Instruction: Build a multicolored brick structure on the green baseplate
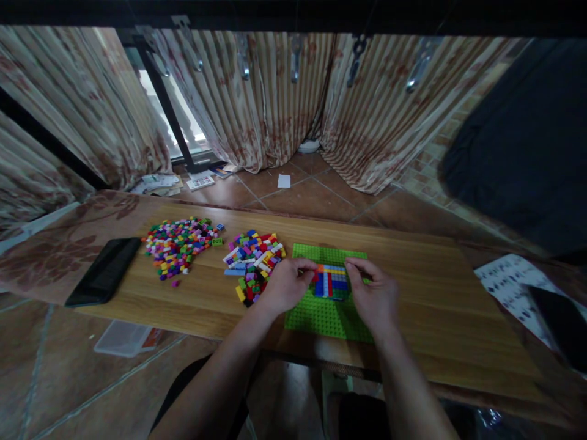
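A green studded baseplate [328, 324] lies on the wooden table, bearing a small block of toy bricks [337, 286] in blue, white, red and grey, with an orange brick [320, 268] at its upper left corner. My left hand [288, 286] reaches in from the left, thumb and forefinger closed at a red toy brick [315, 277] by the block's left edge. On the other side, my right hand [376, 296] has its thumb and forefinger together at the block's upper right corner. Whatever the right fingertips hold is hidden. A yellow-green piece [365, 280] shows beside that hand.
Left of the baseplate lies a pile of larger mixed bricks [252, 260], partly behind my left hand. Farther left is a heap of small bricks [178, 241], then a black tablet [104, 272]. A printed sheet [509, 290] and a dark device [557, 321] lie at the right.
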### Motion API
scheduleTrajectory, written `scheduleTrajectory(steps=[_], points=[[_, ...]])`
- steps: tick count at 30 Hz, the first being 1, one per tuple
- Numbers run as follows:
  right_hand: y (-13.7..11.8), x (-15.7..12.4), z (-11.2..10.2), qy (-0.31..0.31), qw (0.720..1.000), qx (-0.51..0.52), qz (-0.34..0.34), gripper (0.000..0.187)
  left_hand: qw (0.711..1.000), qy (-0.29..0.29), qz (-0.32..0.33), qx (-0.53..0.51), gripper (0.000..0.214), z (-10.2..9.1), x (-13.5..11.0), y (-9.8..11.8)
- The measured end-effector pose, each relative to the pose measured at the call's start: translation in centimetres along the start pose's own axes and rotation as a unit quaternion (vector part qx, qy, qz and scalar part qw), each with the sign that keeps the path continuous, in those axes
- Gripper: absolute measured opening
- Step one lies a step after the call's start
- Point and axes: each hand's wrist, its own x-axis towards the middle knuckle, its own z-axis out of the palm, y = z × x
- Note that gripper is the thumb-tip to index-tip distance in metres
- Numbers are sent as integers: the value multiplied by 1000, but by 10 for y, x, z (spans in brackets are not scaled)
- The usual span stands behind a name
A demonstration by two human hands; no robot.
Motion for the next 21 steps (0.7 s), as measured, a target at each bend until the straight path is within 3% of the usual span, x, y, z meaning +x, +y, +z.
scheduleTrajectory(steps=[7, 14, 21], points=[[2, -1, 0, -3, 1000, 0, -1, 28, 1000, 29, -8, -8, 14, 5, 2, 1], [0, -1, -1, -4, 1000, -3, -4, 27, 999, -17, -9, -49, 17, 1, 4, 1], [0, -1, -1, -13, 1000, -6, -5, 27, 1000, 3, -16, -20, 13, 8, 3, 5]])
